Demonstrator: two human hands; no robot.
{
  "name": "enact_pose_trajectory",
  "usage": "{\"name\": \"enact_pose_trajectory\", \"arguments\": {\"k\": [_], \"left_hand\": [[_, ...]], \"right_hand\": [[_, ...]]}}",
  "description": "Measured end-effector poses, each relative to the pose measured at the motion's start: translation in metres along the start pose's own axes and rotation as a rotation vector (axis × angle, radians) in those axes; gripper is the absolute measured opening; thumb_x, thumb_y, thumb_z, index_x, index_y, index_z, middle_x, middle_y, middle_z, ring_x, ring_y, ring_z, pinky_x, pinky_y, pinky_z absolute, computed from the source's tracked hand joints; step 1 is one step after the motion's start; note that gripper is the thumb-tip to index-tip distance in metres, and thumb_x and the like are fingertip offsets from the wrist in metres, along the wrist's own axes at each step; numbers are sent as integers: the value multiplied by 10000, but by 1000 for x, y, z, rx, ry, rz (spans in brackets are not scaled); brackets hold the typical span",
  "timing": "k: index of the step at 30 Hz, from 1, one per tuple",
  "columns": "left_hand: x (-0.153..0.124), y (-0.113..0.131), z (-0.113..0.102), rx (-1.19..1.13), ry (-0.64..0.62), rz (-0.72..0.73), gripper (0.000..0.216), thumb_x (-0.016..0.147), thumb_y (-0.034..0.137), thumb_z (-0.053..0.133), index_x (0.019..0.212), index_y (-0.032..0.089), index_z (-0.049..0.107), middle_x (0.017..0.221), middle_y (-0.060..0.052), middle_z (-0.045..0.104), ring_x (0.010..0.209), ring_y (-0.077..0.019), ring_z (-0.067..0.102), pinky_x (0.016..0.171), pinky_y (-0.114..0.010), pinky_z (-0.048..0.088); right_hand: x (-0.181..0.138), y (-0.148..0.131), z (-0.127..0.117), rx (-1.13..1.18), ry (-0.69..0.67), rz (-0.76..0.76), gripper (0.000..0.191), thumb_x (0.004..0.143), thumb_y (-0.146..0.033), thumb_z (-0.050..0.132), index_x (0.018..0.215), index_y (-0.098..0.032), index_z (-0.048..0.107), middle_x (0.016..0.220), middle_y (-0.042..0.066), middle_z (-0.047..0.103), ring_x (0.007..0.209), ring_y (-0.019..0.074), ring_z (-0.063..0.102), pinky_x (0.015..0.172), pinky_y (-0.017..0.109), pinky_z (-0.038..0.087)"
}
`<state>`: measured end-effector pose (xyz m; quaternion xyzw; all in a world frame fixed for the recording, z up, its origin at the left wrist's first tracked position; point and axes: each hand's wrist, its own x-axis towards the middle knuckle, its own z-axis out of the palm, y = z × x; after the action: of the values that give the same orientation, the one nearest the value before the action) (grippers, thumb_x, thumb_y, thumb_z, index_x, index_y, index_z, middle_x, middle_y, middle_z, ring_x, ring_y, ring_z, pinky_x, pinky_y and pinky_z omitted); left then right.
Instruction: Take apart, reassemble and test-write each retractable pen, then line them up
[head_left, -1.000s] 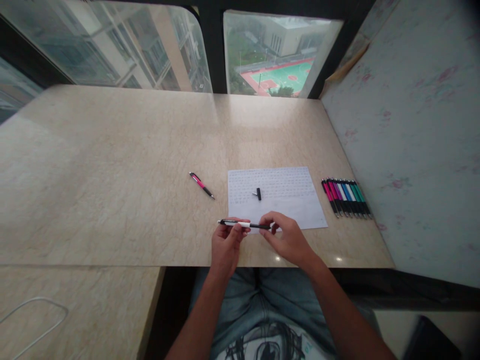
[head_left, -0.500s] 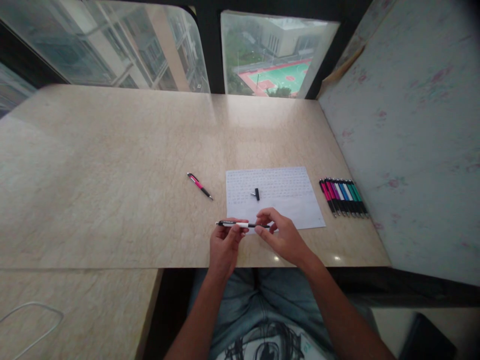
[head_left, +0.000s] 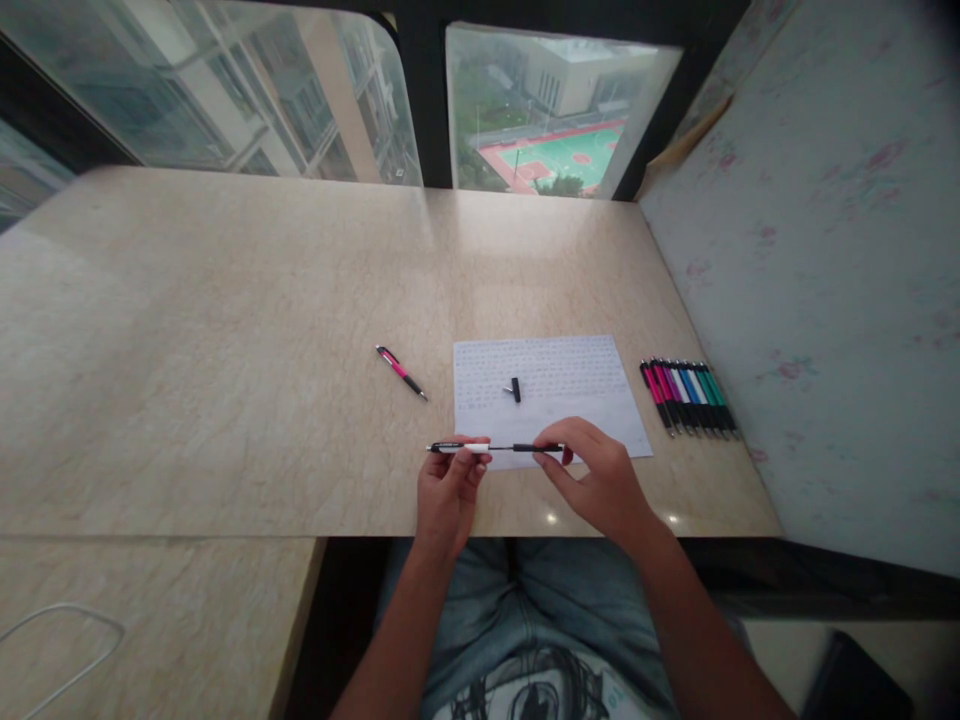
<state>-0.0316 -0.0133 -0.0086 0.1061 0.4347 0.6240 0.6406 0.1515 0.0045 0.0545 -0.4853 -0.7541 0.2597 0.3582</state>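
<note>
My left hand (head_left: 448, 490) pinches the white barrel (head_left: 471, 449) of a pen, held level above the front edge of a written sheet of paper (head_left: 480, 372). To the right, my right hand (head_left: 592, 475) grips a slim black pen part (head_left: 525, 448) between thumb and fingers. A thin dark rod, probably the refill, spans the gap between barrel and black part. On the sheet lies a short black piece (head_left: 516, 389) with a small silvery bit (head_left: 508, 389) beside it. Left of the paper rests a pink and black pen (head_left: 401, 373).
Several coloured pens (head_left: 686, 397) lie side by side near the wall (head_left: 825, 300) on the right. The stone-patterned counter (head_left: 225, 350) runs back to the windows (head_left: 562, 120). A white cable (head_left: 90, 612) lies at the lower left.
My right hand has moved right, drawing the black part away from the white barrel, so a thin rod shows between them. My left hand has stayed almost in place.
</note>
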Motion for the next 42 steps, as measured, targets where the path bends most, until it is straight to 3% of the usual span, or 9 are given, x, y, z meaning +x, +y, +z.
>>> {"name": "enact_pose_trajectory", "arguments": {"k": [5,9,14,16,21,25,29,33,42], "left_hand": [[3,4,-2,-117,44,1,265,657,293,861,825,163,704,888,-48,755,669,-69,676,599,-123,538],[6,6,-5,-180,56,-2,232,679,286,849,816,163,708,881,-40,751,673,-64,673,608,-117,546],[6,2,-6,-150,27,3,258,679,299,852,854,178,706,888,-30,756,698,-69,686,630,-122,552],[6,1,-6,-124,17,7,282,665,305,862,861,180,703,892,-30,759,701,-71,691,631,-125,550],[4,-1,-4,-87,5,-6,301,645,312,871,848,172,698,876,-45,762,676,-87,696,617,-147,546],[2,-1,-2,-60,-4,4,289,662,298,861,855,169,689,866,-50,764,670,-95,698,627,-164,546],[2,-3,0,-21,-55,7,269,701,295,835,864,163,668,855,-47,760,668,-103,703,613,-168,537],[2,-3,1,22,-113,-15,285,740,310,805,912,169,627,889,-60,761,717,-145,728,629,-199,550],[4,-3,-2,27,-152,-65,317,755,318,796,946,175,587,866,-67,762,725,-151,732,695,-230,578]], "right_hand": [[-1,-8,-24,-44,27,22,77,887,-218,581,907,-244,651,845,51,692,727,188,627,633,326,534],[-2,7,-27,-83,126,120,87,880,-265,598,932,-238,662,878,51,715,699,186,651,667,344,558],[14,48,10,-221,210,258,123,884,-258,568,904,-199,674,890,82,712,746,209,640,658,348,536],[25,59,27,-365,223,256,109,872,-249,584,859,-194,677,878,91,704,820,238,619,756,388,508],[45,64,53,-468,273,324,166,902,-301,563,903,-184,682,833,95,692,836,246,591,755,367,462],[40,54,46,-361,209,341,265,939,-365,521,974,-162,687,820,88,687,740,217,591,716,348,453],[26,34,22,33,-1,254,309,997,-340,429,947,-182,690,864,70,703,766,177,627,667,288,470],[15,16,8,75,-237,78,132,928,-233,575,953,-203,701,863,42,696,784,167,614,682,281,470],[5,19,13,-44,-182,-16,112,877,-144,613,893,-212,701,861,47,661,836,189,596,760,331,480]]}}
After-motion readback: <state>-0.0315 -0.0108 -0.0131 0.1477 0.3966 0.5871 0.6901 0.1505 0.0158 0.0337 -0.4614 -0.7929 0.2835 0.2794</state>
